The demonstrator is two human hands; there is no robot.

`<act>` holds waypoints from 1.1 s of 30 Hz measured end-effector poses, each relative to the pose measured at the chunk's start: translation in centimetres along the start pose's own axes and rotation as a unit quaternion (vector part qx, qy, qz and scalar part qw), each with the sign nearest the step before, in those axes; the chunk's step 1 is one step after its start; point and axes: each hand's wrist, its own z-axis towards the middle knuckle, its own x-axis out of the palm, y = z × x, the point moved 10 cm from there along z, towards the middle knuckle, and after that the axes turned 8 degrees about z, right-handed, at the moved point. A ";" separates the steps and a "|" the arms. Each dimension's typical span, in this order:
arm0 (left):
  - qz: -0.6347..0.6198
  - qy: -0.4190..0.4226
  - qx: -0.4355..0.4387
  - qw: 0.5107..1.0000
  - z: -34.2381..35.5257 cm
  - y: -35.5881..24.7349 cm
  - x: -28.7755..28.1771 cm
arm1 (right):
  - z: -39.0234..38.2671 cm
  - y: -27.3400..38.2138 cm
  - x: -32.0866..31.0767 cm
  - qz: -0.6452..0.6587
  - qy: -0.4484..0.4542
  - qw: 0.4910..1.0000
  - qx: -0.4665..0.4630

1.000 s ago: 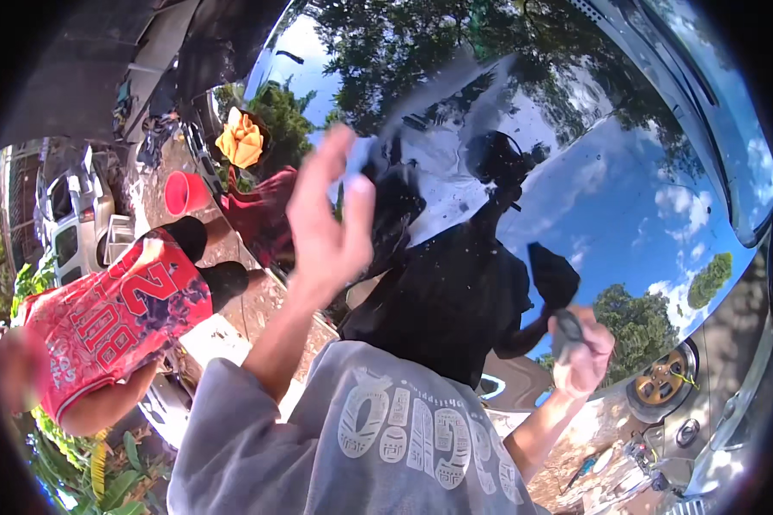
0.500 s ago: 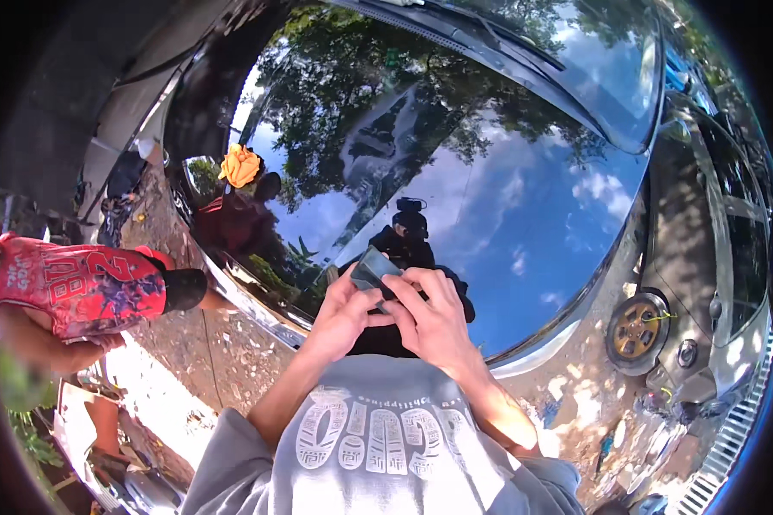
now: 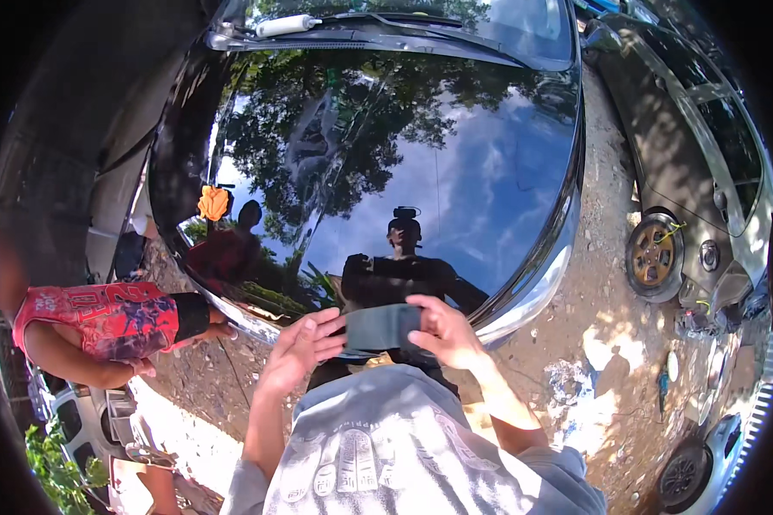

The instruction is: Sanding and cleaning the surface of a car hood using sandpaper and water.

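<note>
In front of my waist, by the front edge of a glossy black car hood (image 3: 489, 197), my right hand (image 3: 445, 333) pinches the right end of a dark grey-green sandpaper sheet (image 3: 378, 327). The piece is rectangular, slightly bent and somewhat blurred; I cannot make out its grit side. At its other end is my left hand (image 3: 296, 350), fingers stretched out and apart, their tips at or just beside the edge. Whether they touch it I cannot tell. A crumpled orange cloth (image 3: 213, 202) lies on the left part of the hood.
A white tube or bottle (image 3: 288, 26) rests by the wipers at the windshield base. On the left stands a person in a red sleeveless shirt (image 3: 103, 318). A dull, dusty car (image 3: 687, 154) with an exposed wheel (image 3: 654, 257) is at right. Rubble covers the ground.
The sandpaper was folded between both hands; now it is spread out flatter and lower, the left fingers extended. My view has shifted, showing more windshield. The hood appears farther up.
</note>
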 end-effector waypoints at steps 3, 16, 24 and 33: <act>0.070 -0.046 0.003 0.997 -0.1 -0.1 -2.3 | -4.7 -3.6 -1.7 0.154 -0.079 0.985 -0.026; 0.180 0.249 -0.036 0.951 0.2 4.1 -4.6 | 0.2 -4.6 16.8 0.103 -0.266 0.952 -0.106; 0.052 0.112 0.041 0.991 -0.4 2.6 -18.4 | -15.0 -29.2 13.1 -0.420 -0.254 0.768 0.411; 0.042 -0.130 0.116 0.984 -2.6 -1.3 -33.5 | -13.2 -34.9 12.9 -0.253 -0.445 0.840 0.179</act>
